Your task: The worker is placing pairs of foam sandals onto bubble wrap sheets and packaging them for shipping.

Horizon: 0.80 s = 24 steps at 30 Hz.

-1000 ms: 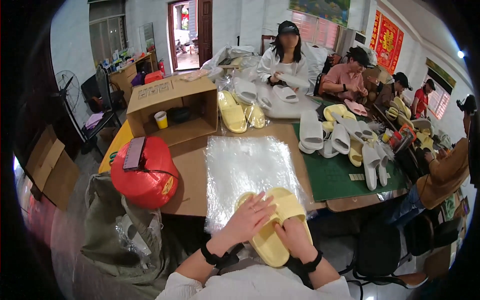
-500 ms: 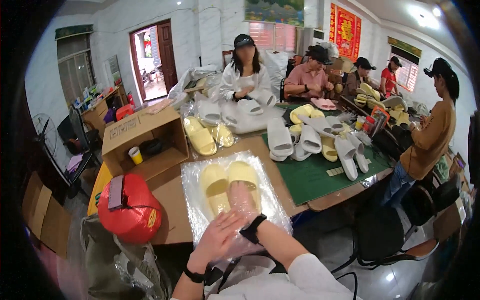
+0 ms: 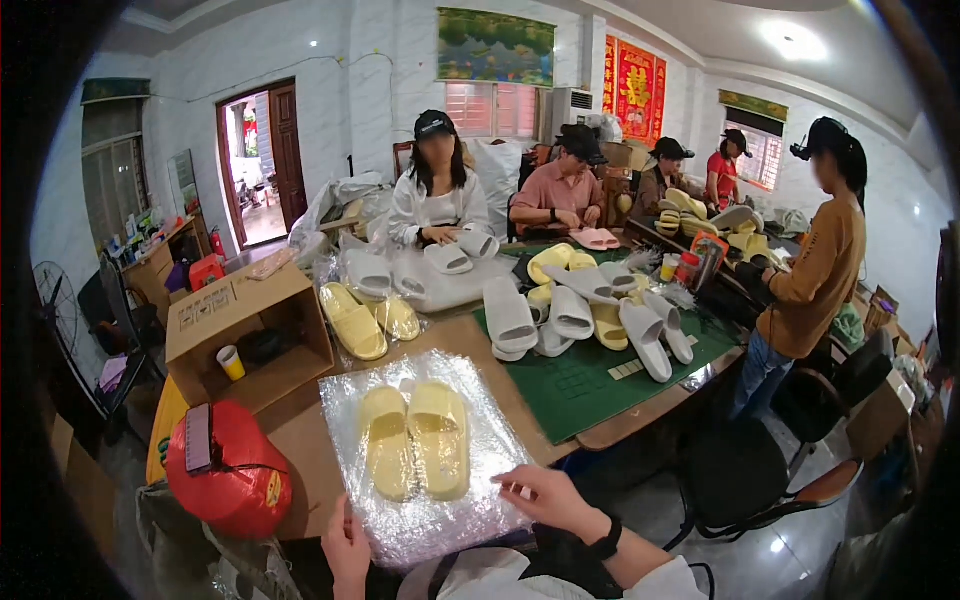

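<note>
A pair of pale yellow slide slippers (image 3: 416, 440) lies side by side, toes pointing away from me, on a shiny, crinkled clear plastic sheet (image 3: 480, 515). At the sheet's near left corner is my left hand (image 3: 347, 548), its fingertips closed on the edge. My right hand (image 3: 556, 500) is at the sheet's right edge, thumb and forefinger pinching the plastic. Neither hand touches the slippers. Just beyond the sheet rests another yellow slipper pair (image 3: 355, 325), partly wrapped in clear plastic.
Left of the sheet stand an open cardboard box (image 3: 245, 300) holding a yellow cup (image 3: 231, 362), and a red bundle (image 3: 228, 470). Grey and yellow slippers (image 3: 572, 312) are heaped on a green mat (image 3: 560, 395). Several people work around the table; a black chair (image 3: 735, 480) stands at right.
My hands have come off the slippers, where the right pressed and the left lay across it. They have parted to the sheet's near left corner and right edge. The view has shifted right.
</note>
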{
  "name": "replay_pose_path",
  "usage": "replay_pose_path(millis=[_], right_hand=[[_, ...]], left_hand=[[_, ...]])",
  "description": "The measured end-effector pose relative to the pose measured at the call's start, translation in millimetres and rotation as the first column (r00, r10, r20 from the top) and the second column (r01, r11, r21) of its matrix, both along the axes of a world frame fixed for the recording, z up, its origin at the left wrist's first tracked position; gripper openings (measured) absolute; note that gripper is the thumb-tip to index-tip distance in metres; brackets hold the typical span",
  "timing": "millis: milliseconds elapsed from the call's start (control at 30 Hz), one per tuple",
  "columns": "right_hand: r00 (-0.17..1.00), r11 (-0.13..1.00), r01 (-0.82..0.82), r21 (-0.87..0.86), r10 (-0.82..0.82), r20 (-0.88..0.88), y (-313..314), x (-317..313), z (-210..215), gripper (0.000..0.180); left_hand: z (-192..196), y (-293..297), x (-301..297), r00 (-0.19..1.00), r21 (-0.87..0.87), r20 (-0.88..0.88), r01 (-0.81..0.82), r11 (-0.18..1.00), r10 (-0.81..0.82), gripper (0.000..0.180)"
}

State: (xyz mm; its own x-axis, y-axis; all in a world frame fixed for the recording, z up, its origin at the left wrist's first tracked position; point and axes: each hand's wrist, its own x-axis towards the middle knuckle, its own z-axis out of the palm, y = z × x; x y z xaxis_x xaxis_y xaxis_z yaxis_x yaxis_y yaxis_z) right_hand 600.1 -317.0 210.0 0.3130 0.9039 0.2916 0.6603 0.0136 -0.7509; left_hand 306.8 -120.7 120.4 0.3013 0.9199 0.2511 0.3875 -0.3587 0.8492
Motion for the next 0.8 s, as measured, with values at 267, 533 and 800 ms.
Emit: replay_pose_path(millis=[267,533,800], right_hand=[[0.865,0.959,-0.282,0.023,0.243,0.439,23.6,21.6,-48.1,0.034],[0.898,0.944,-0.31,0.114,0.251,0.362,21.9,35.9,-54.7,0.021],[0.983,0.969,-0.046,0.244,0.0,0.184,38.1,42.7,-67.0,0.013]], left_hand=[[1.3,5.1,-7.9,0.95,-0.292,0.285,0.211,0.933,-0.126,0.06],[-16.1,24.6,-33.0,0.925,-0.109,0.26,0.312,0.944,-0.276,0.03],[34.7,9.1,-45.2,0.819,0.108,0.2,0.527,0.843,-0.537,0.069]])
